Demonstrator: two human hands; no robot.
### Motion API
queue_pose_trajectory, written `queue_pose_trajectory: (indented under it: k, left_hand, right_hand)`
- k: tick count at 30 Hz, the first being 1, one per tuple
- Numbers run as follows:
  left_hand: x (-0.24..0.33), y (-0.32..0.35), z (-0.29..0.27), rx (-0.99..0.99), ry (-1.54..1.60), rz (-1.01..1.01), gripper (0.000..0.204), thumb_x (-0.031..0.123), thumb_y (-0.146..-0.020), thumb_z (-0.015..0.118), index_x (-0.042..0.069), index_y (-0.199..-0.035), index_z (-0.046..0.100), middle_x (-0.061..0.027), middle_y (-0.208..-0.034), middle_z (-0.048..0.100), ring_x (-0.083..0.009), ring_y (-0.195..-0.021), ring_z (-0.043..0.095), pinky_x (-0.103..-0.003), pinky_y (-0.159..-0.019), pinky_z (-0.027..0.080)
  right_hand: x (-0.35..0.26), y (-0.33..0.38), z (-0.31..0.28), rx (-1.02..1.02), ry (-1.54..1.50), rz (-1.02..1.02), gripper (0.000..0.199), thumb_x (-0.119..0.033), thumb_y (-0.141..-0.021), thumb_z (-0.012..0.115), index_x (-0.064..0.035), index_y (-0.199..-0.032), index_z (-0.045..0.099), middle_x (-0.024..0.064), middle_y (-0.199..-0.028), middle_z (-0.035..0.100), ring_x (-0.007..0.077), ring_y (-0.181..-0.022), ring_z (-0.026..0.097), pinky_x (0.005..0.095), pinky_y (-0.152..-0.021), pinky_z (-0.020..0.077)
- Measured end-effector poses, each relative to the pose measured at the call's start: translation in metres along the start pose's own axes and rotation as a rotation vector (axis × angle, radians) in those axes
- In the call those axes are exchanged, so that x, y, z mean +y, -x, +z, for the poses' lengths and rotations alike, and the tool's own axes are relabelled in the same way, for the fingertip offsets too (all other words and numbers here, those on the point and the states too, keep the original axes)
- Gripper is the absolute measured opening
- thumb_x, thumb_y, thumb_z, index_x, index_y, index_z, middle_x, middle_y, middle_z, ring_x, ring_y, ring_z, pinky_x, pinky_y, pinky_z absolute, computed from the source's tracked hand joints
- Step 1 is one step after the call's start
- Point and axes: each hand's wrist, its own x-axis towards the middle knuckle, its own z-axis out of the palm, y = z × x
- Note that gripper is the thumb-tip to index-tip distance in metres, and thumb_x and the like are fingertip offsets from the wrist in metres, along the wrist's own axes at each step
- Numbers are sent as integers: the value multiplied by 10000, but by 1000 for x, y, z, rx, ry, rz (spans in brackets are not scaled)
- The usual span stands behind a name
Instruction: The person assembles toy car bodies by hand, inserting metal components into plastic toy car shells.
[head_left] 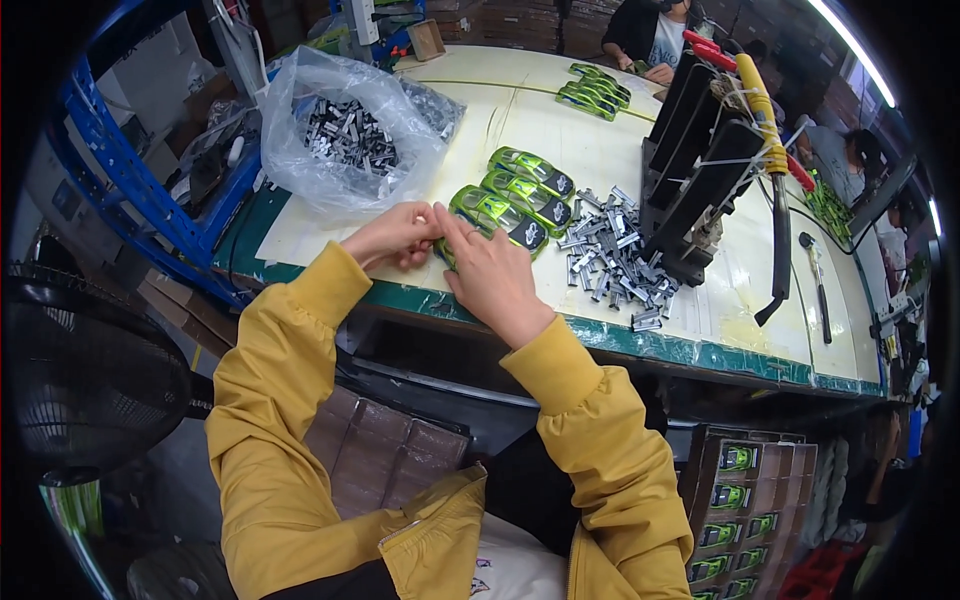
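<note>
My left hand [398, 236] is closed in a pinch at the table's near edge; what its fingers hold, if anything, is hidden. Against its fingertips rest those of my right hand [492, 278], whose fingers are bent over a green toy car body [446, 256]. Only a sliver of that body shows between the hands. Just beyond, several glossy green and black toy car bodies [522, 196] lie side by side on the white tabletop [470, 90]. A loose heap of small grey metallic-looking parts [615, 250] spreads to the right of them.
A clear plastic bag [290, 140] of similar grey parts stands left. At right is a black upright fixture [690, 170] with a yellow-handled lever [760, 110]. More green bodies [594, 92] lie far back, near another person [650, 40]. A box of toy cars [750, 500] stands below; a fan [95, 375] is left.
</note>
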Motion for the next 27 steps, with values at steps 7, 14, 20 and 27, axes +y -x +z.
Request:
queue_pose_trajectory:
  k: [7, 14, 20, 27]
  left_hand:
    - [19, 6, 0, 115, 136, -31, 157, 196, -864, 461, 51, -920, 481, -10, -648, 505, -82, -548, 519, -174, -414, 384]
    - [54, -62, 59, 36, -733, 950, 177, 190, -729, 584, 47, -833, 599, -64, -765, 578, -193, -756, 556, -285, -615, 430]
    - [85, -130, 115, 171, -1325, 630, 190, 295, -588, 659, 117, -652, 664, -89, -693, 606, -246, -746, 558, -353, -724, 346]
    - [70, -141, 126, 53, -1260, 596, 215, 302, -585, 653, 93, -636, 651, -78, -618, 601, -233, -662, 571, -344, -693, 376]
  right_hand:
    - [3, 8, -7, 169, 38, -39, 494, -138, -670, 593, -107, -1151, 483, 28, -1141, 515, 276, -752, 543, 326, -542, 482]
    - [1, 61, -82, 553, -664, 176, 528, -84, -760, 535, -25, -1254, 358, 127, -1248, 418, 215, -962, 530, 263, -780, 442]
    - [5, 148, -109, 636, -1709, 776, 491, -201, -877, 365, -67, -1320, 204, 123, -1245, 383, 268, -908, 558, 331, -631, 528]
    - [61, 218, -119, 908, -2317, 897, 381, -297, -892, 319, -14, -1092, 475, 166, -1007, 540, 330, -921, 540, 408, -599, 535]
